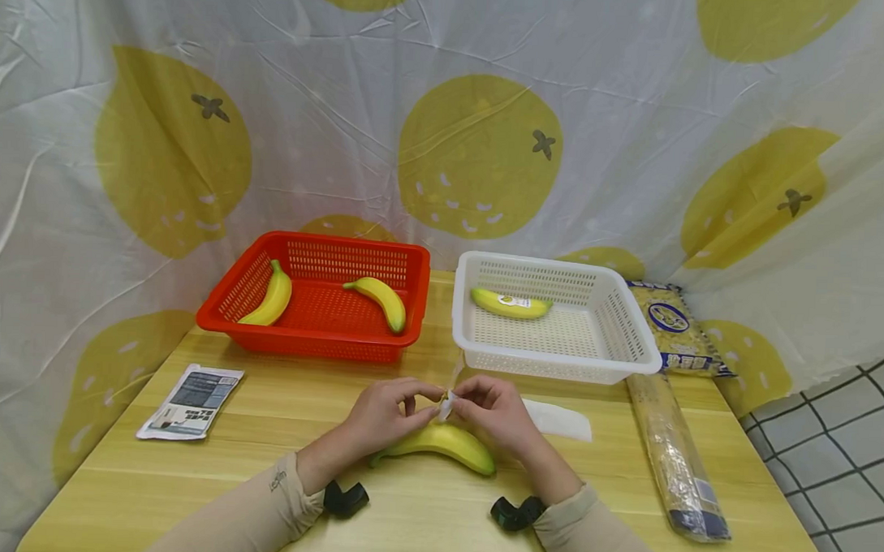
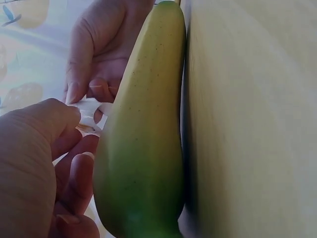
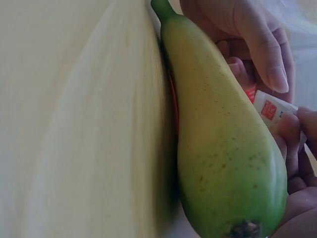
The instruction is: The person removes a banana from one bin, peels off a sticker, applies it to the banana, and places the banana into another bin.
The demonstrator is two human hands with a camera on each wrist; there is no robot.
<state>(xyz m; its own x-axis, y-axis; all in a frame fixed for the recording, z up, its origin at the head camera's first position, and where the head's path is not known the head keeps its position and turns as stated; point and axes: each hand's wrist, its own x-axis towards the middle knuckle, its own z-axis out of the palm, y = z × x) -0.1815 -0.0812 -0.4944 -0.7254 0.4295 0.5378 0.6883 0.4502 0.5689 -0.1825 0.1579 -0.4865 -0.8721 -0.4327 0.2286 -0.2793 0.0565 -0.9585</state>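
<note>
In the head view, the left hand (image 1: 389, 410) and right hand (image 1: 494, 409) pinch a small white paper label (image 1: 446, 408) beside a curved yellow-green banana (image 1: 447, 443) on the pale wooden tabletop (image 1: 418, 531), near a perforated red plastic basket (image 1: 315, 345). The left wrist view shows both hands' fingertips at the label. The right wrist view reveals its red printed mark (image 3: 269, 109).
</note>
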